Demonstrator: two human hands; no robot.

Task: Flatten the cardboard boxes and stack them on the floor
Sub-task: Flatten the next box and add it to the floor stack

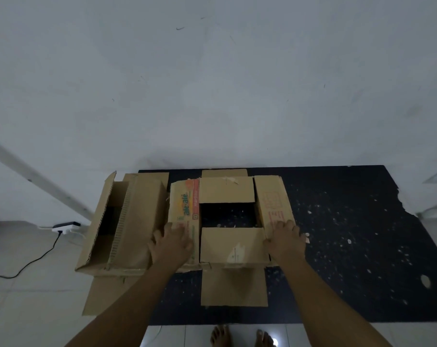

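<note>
— Where the dark mat (337, 246) lies, we list one open-topped box (227, 221), flaps spread; a second box (127, 221) just left of it.

— We add: left hand (172, 244) flat on the printed flap; right hand (286, 240) flat on the opposite flap; fingers splayed, gripping nothing.

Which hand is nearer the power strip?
Left. The left hand rests on the box's printed flap, on the power strip's side; the right hand presses the opposite flap, farther away.
</note>
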